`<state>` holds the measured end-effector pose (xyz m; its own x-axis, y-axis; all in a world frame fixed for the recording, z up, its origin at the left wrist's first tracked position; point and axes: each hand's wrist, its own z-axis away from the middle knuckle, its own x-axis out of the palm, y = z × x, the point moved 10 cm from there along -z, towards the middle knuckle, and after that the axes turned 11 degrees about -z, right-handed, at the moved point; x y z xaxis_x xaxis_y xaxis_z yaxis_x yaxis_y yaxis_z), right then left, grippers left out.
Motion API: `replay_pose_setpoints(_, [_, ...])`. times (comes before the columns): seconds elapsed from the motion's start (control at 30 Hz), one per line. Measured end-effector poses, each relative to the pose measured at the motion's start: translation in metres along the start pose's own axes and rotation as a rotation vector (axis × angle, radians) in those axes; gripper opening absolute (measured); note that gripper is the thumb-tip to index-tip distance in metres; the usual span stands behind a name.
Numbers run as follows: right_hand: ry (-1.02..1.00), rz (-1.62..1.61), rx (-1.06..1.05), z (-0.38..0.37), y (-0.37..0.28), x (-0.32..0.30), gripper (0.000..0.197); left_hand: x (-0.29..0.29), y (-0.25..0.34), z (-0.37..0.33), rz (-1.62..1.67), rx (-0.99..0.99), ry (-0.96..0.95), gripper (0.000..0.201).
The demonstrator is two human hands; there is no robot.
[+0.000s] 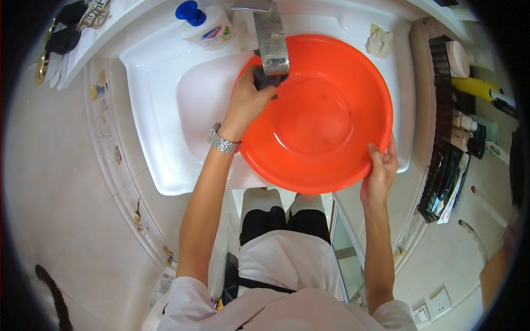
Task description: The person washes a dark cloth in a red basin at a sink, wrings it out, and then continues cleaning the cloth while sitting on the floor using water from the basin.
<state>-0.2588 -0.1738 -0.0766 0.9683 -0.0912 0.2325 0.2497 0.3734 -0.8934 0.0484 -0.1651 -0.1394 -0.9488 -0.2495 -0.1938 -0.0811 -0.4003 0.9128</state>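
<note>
**Q:** Gripping what, each hand?

**A:** Right hand [380, 174] has its grip clamped on the near right rim of a round orange basin [317, 113], fingers curled over the edge. Left hand [248, 99], a metal watch [223, 143] on its wrist, is closed around a dark cloth or sponge [265, 80] pressed at the basin's far left rim.

**Q:** Where does the basin sit?

**A:** It rests in a white sink [160, 99], filling its right side, and looks empty apart from faint marks inside. A metal tap [272, 41] juts over the basin's far edge, just above the dark cloth.

**Q:** What surrounds the basin?

**A:** Beyond it to the left, a white bottle with a blue cap [207, 27] stands on the sink's ledge. Beyond it to the right lies a pale soap piece [380, 41]. Further right of the basin, a shelf [441, 127] holds toiletries, including a yellow tube [475, 87].
</note>
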Motion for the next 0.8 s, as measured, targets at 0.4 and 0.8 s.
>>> replay_pose_setpoints(0.4, [0.019,0.793,-0.37,-0.027,-0.016,0.026,0.046,0.036,-0.027,-0.001,0.651,-0.364,-0.173,0.024])
replay_pose_setpoints(0.8, [-0.33,0.415,0.468,-0.117,0.182,0.151,0.043,0.036,-0.051,-0.012,0.623,-0.34,-0.012,0.016])
